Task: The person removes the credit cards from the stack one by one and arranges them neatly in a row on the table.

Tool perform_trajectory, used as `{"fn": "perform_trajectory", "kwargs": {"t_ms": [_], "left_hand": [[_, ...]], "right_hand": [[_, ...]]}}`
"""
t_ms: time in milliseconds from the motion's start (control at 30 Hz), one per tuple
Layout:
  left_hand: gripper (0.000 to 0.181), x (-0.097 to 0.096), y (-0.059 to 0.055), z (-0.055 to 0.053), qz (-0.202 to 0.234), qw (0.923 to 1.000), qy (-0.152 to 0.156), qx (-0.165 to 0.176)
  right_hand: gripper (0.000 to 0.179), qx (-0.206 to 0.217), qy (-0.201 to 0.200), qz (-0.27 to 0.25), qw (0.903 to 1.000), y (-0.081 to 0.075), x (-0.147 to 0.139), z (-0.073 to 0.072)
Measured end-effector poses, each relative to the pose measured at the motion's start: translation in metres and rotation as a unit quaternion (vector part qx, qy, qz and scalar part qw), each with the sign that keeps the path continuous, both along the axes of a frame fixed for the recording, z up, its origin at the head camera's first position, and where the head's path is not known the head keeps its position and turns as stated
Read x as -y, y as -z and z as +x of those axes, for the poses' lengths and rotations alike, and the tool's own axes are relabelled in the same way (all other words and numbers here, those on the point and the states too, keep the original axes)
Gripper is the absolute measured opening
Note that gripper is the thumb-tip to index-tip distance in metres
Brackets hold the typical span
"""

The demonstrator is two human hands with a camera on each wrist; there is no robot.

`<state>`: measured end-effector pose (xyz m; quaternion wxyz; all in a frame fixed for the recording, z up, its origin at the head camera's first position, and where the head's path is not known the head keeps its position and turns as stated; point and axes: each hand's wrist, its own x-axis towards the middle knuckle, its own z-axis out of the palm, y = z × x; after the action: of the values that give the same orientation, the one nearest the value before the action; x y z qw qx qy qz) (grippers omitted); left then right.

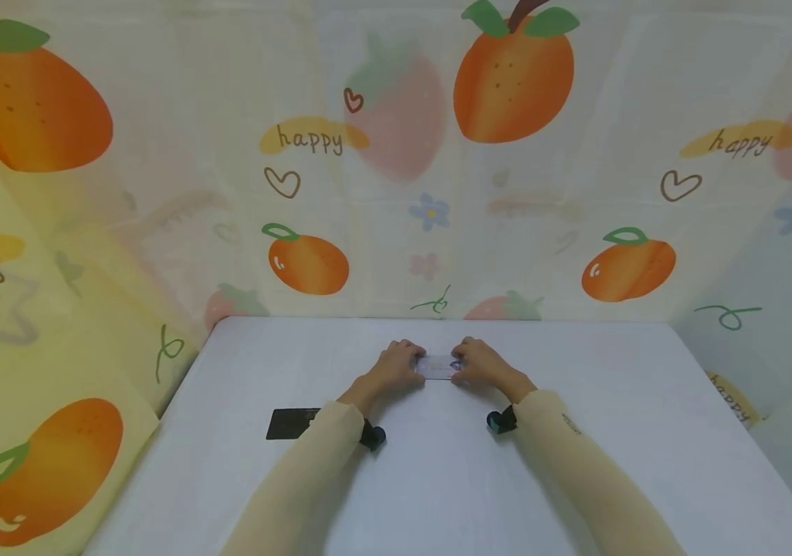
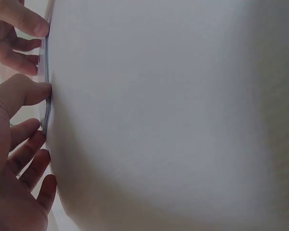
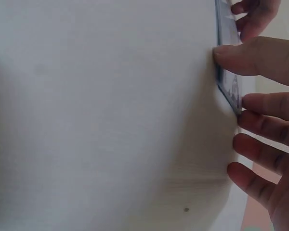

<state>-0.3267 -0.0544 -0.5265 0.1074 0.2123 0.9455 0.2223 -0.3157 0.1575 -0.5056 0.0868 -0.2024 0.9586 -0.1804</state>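
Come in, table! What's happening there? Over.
Left grip and right grip holding opposite ends of thin pale piece. Black rectangle partly behind left sleeve, out of the way.

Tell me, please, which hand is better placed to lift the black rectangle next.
Probably the left hand: the black rectangle lies partly behind the left sleeve, farther from the right hand. Both hold the pale item, though.

Your bench (image 1: 438,486) lies brightly lit, with soft shadows beside your sleeves (image 1: 299,486). Your wrist views look dimmer and softer.
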Motion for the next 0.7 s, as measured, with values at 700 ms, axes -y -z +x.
{"fn": "perform_trajectory", "kwargs": {"t_ms": [700], "left_hand": [[0.054,-0.0028,-0.0074,-0.0004,-0.005,0.9993,-0.015,0.033]], "right_hand": [[0.050,0.014,0.012,0.008,0.9998,0.0012,0.0003,-0.0017]]}}
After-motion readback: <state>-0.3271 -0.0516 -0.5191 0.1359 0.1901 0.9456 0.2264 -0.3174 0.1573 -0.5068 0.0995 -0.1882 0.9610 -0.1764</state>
